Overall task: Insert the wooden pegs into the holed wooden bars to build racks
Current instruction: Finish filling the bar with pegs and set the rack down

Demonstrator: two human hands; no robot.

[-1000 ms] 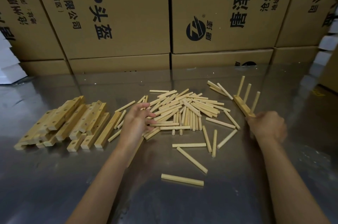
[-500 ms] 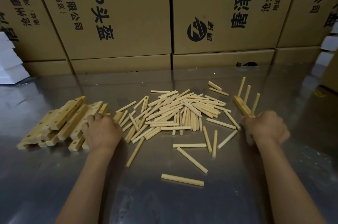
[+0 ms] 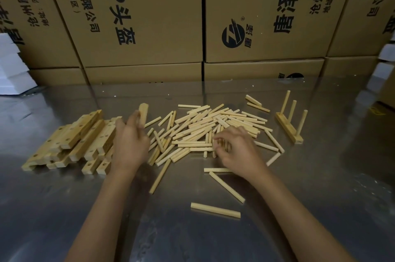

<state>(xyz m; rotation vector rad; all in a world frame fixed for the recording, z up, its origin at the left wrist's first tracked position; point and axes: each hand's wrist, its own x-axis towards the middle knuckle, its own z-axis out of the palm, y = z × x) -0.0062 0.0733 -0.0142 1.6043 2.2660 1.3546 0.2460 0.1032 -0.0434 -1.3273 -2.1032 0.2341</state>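
A heap of holed wooden bars (image 3: pixel 70 142) lies at the left of the metal table (image 3: pixel 320 197). My left hand (image 3: pixel 131 144) grips one holed bar (image 3: pixel 143 113), lifted and tilted up beside that heap. A big pile of wooden pegs (image 3: pixel 213 124) covers the middle. My right hand (image 3: pixel 237 148) rests in the near side of the pile with its fingers curled over pegs; what it pinches is blurred. To the right stands a built rack (image 3: pixel 288 127), a bar with three upright pegs.
Stray pegs (image 3: pixel 215 210) lie on the table nearer to me. Stacked cardboard boxes (image 3: pixel 149 15) wall off the back edge. White foam blocks (image 3: pixel 12 73) sit at the far left, and more white blocks (image 3: pixel 384 62) at the far right.
My left hand went from the pegs to the bar heap and has lifted one bar. My right hand let go of the finished rack and moved left into the peg pile.
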